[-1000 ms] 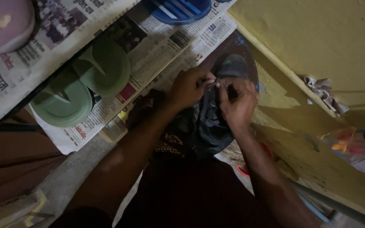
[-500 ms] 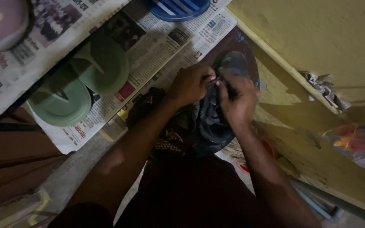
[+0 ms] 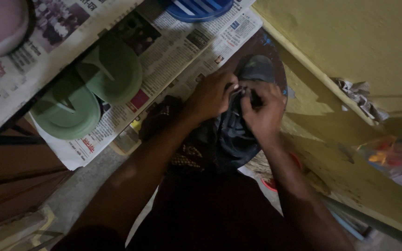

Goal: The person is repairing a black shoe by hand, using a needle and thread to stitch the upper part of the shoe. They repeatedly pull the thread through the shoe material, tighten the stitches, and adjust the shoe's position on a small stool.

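A dark sandal (image 3: pixel 238 135) with straps lies sole-down at the centre, its toe end (image 3: pixel 257 69) pointing away from me. My left hand (image 3: pixel 212 93) pinches a strap near the top of the sandal. Facing it, my right hand (image 3: pixel 264 109) grips the same strap area, so the fingertips of both hands meet over the straps. What the fingers hold between them is hidden in the dim light.
A pair of green flip-flops (image 3: pixel 89 90) rests on newspaper (image 3: pixel 173 51) to the left. A blue sandal (image 3: pixel 198 7) sits at the top edge, a pink object (image 3: pixel 1 23) at top left. A yellow wall (image 3: pixel 350 56) runs along the right, with a plastic bag (image 3: pixel 391 160) against it.
Both hands have stayed on the sandal's straps with only small finger shifts. The view has drifted slightly.
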